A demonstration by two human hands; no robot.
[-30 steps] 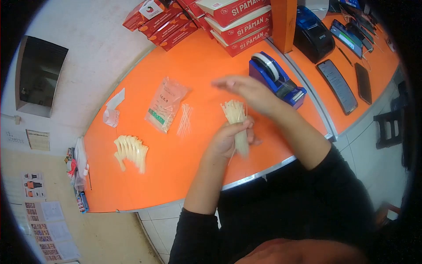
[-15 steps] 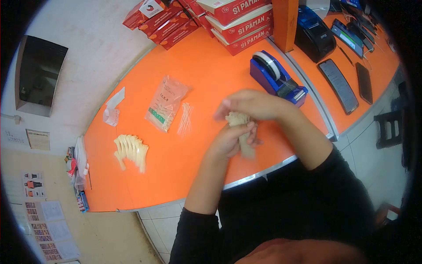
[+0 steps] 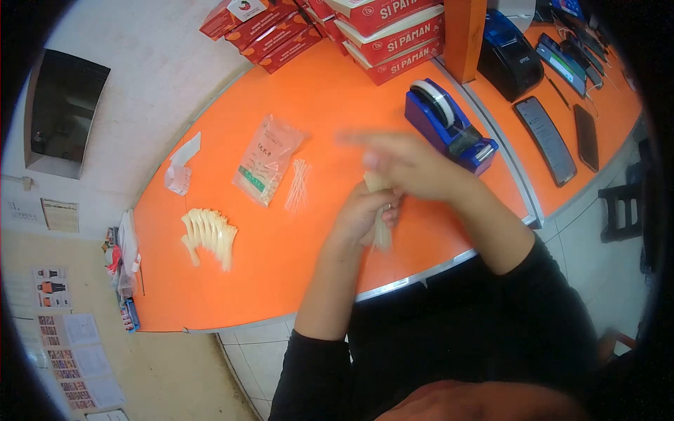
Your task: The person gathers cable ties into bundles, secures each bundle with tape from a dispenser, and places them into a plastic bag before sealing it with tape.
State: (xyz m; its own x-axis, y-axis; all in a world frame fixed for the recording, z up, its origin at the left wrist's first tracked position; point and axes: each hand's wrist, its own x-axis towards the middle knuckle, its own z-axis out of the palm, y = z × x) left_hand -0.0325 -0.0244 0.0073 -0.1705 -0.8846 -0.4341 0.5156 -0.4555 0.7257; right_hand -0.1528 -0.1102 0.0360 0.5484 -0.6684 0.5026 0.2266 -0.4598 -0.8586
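Observation:
My left hand (image 3: 365, 214) is closed around a narrow clear plastic packet of pale cream content (image 3: 382, 237), whose lower end hangs below my fingers. My right hand (image 3: 414, 165) is just above and beside it, fingers stretched to the left and blurred by motion, with nothing visible in them. Left of my hands lie several thin white strips (image 3: 298, 186) and a clear printed plastic bag (image 3: 267, 161) with small pale pieces inside. Farther left, several filled cream-coloured packets (image 3: 210, 235) lie fanned in a row on the orange table (image 3: 281, 281).
A blue tape dispenser (image 3: 449, 126) stands right of my hands. Red boxes (image 3: 393, 42) are stacked at the back, near an orange post (image 3: 463, 42). A black printer (image 3: 509, 56) and phones (image 3: 544, 140) are at the right. A curled white paper strip (image 3: 179, 175) lies left.
My right hand has lifted slightly from the top of the packet and its fingers have stretched out to the left. My left hand keeps its grip in nearly the same place.

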